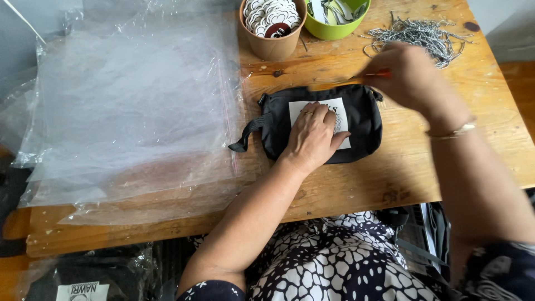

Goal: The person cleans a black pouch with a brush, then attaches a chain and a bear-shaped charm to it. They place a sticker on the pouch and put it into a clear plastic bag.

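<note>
Probably a small home packing workshop: a worn wooden bench [356,189] carries stacked clear plastic bags [128,106] at nine o'clock, a cup of round badges [273,22] and loose cords [418,34] toward twelve.

Ring on left hand [313,136], bracelet on right wrist — black-and-white patterned dress

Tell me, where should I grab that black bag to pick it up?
Probably the strap loop sticking out from the black bag, coming from the left. It lies free on the table, while the left hand presses the bag's middle and the right hand works at its top edge.
</note>
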